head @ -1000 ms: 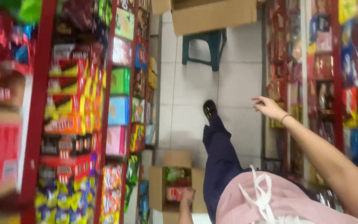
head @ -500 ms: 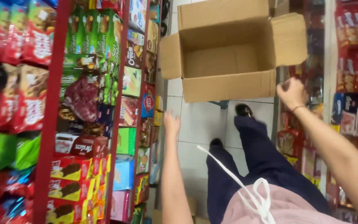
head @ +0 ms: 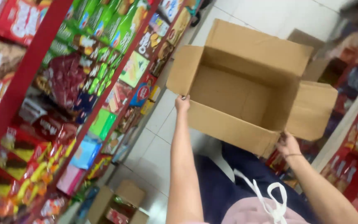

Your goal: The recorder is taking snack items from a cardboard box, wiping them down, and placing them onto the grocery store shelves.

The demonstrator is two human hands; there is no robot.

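I see the empty cardboard box (head: 245, 89) held up in the aisle between the 2 shelf runs, its 4 flaps open and nothing inside. My left hand (head: 182, 102) pinches the near left corner; my right hand (head: 286, 144) is closed on the near right corner under a flap. I judge the box emptied and lifted, not yet set down or flattened. A smaller box (head: 119, 205) with packets sits on the floor tiles (head: 154, 145), near left, by the red snack shelves (head: 63, 95).
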